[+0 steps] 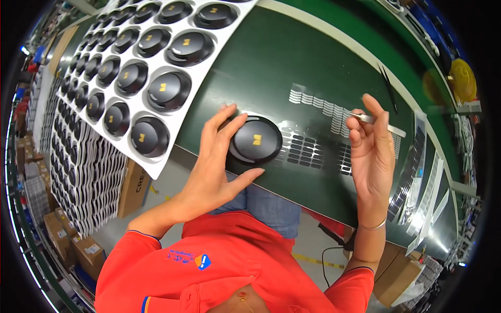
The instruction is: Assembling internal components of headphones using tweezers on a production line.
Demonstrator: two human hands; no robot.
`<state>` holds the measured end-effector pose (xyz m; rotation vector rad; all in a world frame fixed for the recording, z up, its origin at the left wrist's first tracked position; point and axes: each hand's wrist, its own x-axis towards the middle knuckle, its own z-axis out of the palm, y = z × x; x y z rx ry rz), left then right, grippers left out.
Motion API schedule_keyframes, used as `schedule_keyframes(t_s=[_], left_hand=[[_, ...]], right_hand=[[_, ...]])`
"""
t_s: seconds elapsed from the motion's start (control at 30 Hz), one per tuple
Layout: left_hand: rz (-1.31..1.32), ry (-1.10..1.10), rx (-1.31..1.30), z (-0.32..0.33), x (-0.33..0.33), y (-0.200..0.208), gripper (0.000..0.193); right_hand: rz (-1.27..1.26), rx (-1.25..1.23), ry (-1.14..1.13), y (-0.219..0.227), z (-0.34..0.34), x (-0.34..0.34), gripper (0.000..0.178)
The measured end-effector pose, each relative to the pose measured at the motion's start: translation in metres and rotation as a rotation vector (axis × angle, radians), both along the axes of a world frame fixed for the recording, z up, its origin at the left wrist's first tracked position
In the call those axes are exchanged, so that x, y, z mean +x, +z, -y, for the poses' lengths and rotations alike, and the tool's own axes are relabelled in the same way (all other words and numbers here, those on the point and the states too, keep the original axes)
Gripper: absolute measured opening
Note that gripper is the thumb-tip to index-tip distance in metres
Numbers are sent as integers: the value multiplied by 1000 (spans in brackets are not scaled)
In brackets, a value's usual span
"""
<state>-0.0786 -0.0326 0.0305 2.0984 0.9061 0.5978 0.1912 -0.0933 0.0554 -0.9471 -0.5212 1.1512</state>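
Observation:
A glossy black oval earcup-like shell (249,145) with a small gold emblem lies near the front edge of the green table. My left hand (211,164) curves around its left side, fingertips at the far rim and thumb at the near rim. In my right hand (373,148), raised over the right part of the table, metal tweezers (368,119) are pinched between thumb and fingers, tips pointing left. Under and beside that hand lie clear sheets of small silver wavy strips (313,100) and a sheet of dark rounded pieces (305,150).
A white tray (202,78) holding rows of similar black shells stands at the left, above a stack of more trays (83,177). Black tweezers (388,88) lie at the far right. Strips of film (428,193) cover the right end. Cardboard boxes (87,253) stand on the floor.

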Motion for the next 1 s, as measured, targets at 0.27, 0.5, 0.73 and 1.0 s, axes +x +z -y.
schedule_keyframes(t_s=[0.27,0.5,0.73,1.0], left_hand=[[-319,-152,187,-24,2,16,87],[-371,-299,186,-47,-2,21,83],[67,-304,142,-35,35,-2,64],[161,-347,174,-35,57,-29,67]], right_hand=[[112,-158,22,-15,-16,4,29],[378,-358,3,-21,-31,0,25],[646,-361,18,-15,-50,-19,14],[651,-393,-59,-28,-51,-22,13]])
